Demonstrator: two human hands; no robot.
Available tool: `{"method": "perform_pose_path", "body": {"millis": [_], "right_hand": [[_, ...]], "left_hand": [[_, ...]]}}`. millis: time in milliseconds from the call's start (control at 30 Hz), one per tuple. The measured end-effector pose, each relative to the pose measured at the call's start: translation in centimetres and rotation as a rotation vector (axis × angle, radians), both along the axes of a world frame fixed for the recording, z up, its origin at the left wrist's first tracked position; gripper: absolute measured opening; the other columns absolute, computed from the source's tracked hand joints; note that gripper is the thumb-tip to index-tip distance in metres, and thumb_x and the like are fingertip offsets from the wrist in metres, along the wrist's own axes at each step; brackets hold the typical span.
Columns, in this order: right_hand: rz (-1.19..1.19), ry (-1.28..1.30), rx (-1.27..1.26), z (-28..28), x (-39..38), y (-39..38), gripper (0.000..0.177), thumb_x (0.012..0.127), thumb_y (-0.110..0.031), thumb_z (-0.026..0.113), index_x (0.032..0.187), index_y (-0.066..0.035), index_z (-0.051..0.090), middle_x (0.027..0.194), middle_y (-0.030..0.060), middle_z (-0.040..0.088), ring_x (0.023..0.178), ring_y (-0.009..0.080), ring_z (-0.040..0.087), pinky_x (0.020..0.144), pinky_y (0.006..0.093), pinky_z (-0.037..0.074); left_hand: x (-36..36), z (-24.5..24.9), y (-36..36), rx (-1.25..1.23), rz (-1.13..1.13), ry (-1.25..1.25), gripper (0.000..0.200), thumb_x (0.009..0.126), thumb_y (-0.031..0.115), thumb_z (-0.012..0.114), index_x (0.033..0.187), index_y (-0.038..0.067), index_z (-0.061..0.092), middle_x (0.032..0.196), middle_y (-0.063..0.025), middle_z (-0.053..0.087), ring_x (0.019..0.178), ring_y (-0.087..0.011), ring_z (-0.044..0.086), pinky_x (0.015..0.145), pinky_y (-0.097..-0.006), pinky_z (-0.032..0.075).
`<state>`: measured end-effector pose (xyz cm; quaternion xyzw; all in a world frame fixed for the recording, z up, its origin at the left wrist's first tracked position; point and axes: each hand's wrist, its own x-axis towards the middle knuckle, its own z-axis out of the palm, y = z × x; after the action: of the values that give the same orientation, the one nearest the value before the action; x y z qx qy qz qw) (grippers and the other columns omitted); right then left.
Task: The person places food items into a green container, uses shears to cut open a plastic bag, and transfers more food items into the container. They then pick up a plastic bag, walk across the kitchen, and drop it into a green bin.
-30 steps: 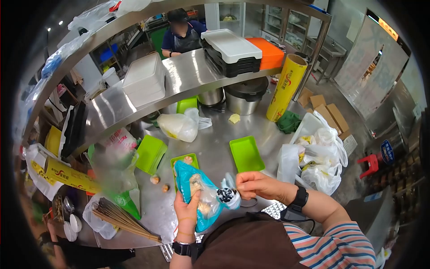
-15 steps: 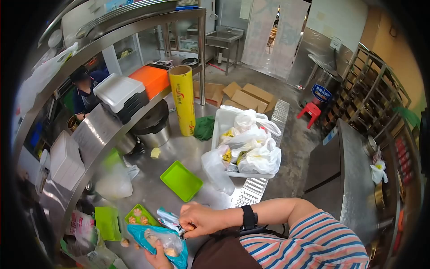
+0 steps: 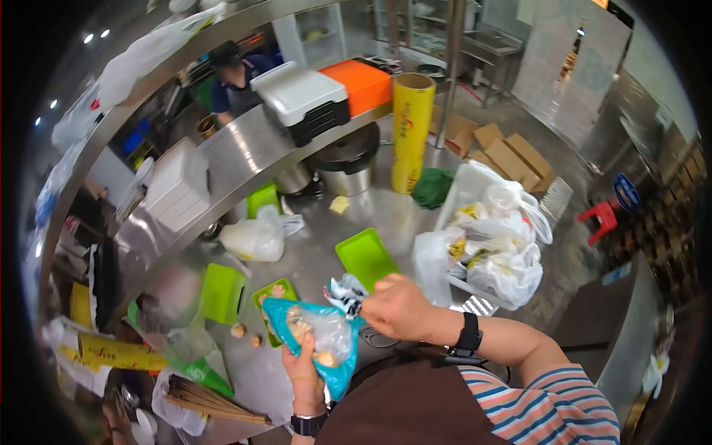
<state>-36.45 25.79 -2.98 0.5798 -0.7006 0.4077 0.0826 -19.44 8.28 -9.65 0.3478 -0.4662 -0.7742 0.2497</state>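
Note:
My left hand [image 3: 302, 371] is wrapped round the lower side of a blue plastic bag [image 3: 276, 311] with a clear window. Pale, lumpy food pieces [image 3: 326, 359] show inside. My right hand [image 3: 400, 305] is closed at the bag's crumpled, printed end [image 3: 344, 295]; its fingertips are partly hidden. Just behind the bag, a small green tray [image 3: 261, 288] holds a few orange-pink pieces [image 3: 277, 290]. Two brown lumps [image 3: 238, 330] lie on the steel table to its left.
A green tray [image 3: 366, 259] lies beyond my right hand, with more green trays [image 3: 222, 293] at left. A white crate [image 3: 452, 194] of plastic bags stands right. A yellow film roll [image 3: 412, 133] stands upright near the shelf. Chopsticks [image 3: 215, 402] lie front left. Another person [image 3: 241, 81] is behind the shelf.
The view has swung left, so the scene sits farther right. My right hand has lifted slightly, with the bag's crumpled end still by its fingers. My left hand still grips the bag.

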Motion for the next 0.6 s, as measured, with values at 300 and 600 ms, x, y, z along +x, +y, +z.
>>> {"method": "perform_pose_path", "body": {"millis": [300, 600], "right_hand": [[-0.004, -0.753, 0.171, 0.0, -4.7, -0.4, 0.023, 0.084, -0.018, 0.076, 0.086, -0.009, 0.055, 0.072, 0.0023, 0.057, 0.071, 0.0119, 0.056, 0.061, 0.026, 0.046], [0.32, -1.837, 0.503, -3.9, -1.8, -7.8, 0.046, 0.085, -0.028, 0.075, 0.123, -0.008, 0.057, 0.108, 0.0036, 0.064, 0.094, 0.0131, 0.061, 0.081, 0.0303, 0.051]], "left_hand": [[5.8, -2.5, -3.1, 0.011, 0.321, 0.026, 0.044, 0.091, 0.013, 0.067, 0.131, 0.002, 0.05, 0.122, -0.0105, 0.06, 0.106, -0.0232, 0.062, 0.091, -0.0376, 0.052], [6.2, -1.1, -1.3, -0.211, 0.129, 0.011, 0.041, 0.089, 0.004, 0.066, 0.127, 0.002, 0.054, 0.12, -0.0075, 0.062, 0.105, -0.0176, 0.06, 0.094, -0.0346, 0.049]]}}
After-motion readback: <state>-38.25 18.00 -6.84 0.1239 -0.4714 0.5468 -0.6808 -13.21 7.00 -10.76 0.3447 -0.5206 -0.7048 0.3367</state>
